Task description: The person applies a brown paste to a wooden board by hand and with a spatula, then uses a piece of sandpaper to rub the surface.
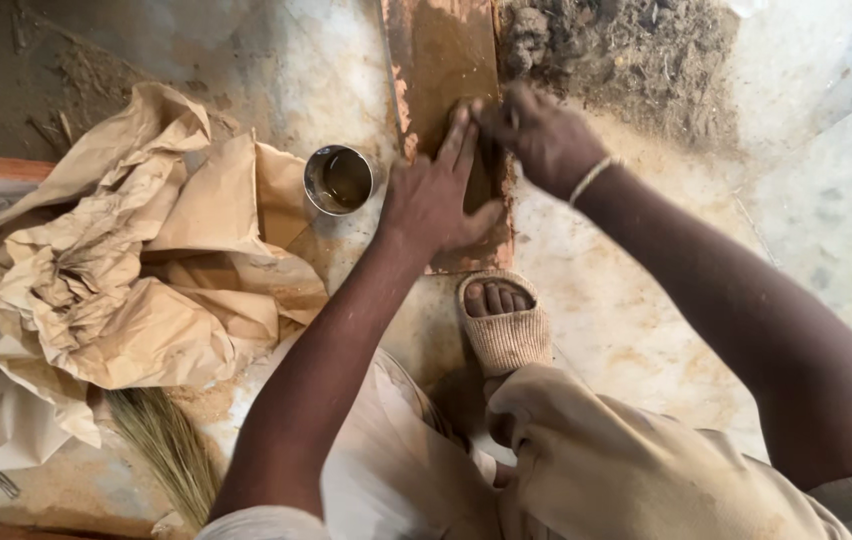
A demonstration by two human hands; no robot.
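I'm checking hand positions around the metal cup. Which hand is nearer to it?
The left. The left hand lies flat on the brown slab, just right of the metal cup. The right hand works farther right, at the slab's far edge.

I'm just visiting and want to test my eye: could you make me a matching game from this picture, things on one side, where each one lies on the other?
Things:
1. metal cup
2. crumpled brown paper
3. straw broom
4. pile of loose dirt

Places:
A. top right, past the board
B. bottom left, below the paper
C. just left of the left hand
D. spread over the left side

Pairs: 1-C, 2-D, 3-B, 4-A
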